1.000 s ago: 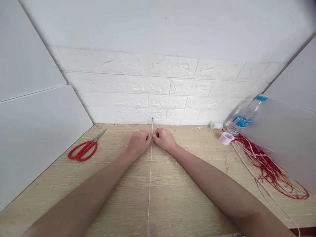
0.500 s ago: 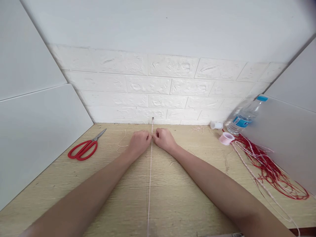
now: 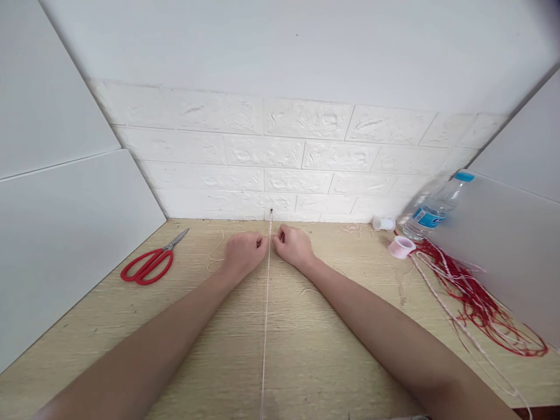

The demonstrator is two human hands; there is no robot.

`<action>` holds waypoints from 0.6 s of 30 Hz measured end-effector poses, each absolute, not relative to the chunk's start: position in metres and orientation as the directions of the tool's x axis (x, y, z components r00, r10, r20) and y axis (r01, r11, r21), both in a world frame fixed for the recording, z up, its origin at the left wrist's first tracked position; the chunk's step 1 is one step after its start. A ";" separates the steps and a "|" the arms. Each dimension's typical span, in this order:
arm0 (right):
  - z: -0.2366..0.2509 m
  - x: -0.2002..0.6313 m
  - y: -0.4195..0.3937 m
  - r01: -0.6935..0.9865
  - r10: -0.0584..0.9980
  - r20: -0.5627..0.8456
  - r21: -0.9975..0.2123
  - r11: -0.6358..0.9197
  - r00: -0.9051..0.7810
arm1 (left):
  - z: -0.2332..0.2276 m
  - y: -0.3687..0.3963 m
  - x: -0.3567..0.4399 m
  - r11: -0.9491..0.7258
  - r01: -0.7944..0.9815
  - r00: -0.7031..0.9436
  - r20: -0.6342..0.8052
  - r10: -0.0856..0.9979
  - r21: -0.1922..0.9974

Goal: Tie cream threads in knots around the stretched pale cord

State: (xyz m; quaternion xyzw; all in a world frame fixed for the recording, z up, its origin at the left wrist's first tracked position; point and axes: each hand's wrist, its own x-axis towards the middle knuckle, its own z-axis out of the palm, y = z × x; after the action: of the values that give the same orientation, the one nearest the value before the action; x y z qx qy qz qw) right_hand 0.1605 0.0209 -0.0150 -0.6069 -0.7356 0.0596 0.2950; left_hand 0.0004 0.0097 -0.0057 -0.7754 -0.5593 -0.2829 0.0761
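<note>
A pale pink cord (image 3: pixel 266 315) runs taut from a small dark point low on the wall down the middle of the table toward me. Its far end is a short braided or knotted stretch (image 3: pixel 270 221). My left hand (image 3: pixel 245 252) is closed just left of the cord, pinching a thin light thread. On the other side my right hand (image 3: pixel 293 245) is closed too, pinching thread close to the knotted part. A loose thread (image 3: pixel 212 256) curls on the table beside my left hand. The fingertips largely hide the thread between them.
Red-handled scissors (image 3: pixel 151 262) lie at the left. To the right are a pink thread spool (image 3: pixel 401 247), a white spool (image 3: pixel 384 223), a water bottle (image 3: pixel 431 213) and a heap of red cords (image 3: pixel 481 303). White brick-patterned wall (image 3: pixel 284 151) stands behind the table.
My hands have drawn slightly apart, the left one moving left and the right one a little right. The cord stays taut between them.
</note>
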 end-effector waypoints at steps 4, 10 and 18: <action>-0.013 0.162 0.019 0.815 0.883 0.466 -0.492 0.308 -0.052 | -0.001 0.002 0.001 -0.342 0.917 0.191 0.528 0.828 0.204; -0.010 0.163 0.021 0.782 0.821 0.564 -0.472 0.406 -0.086 | 0.004 -0.011 0.002 -0.420 0.889 0.269 0.534 0.801 0.183; -0.004 0.163 0.017 0.718 0.856 0.478 -0.525 0.458 -0.196 | 0.003 -0.018 0.004 -0.592 0.797 0.459 0.516 0.723 0.121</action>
State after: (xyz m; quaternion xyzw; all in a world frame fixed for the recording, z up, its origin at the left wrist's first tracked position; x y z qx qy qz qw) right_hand 0.1633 0.0170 -0.0044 -0.5124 -0.7678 0.0929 0.3732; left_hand 0.0041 -0.0177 0.0034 -0.8514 -0.4463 -0.2669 0.0690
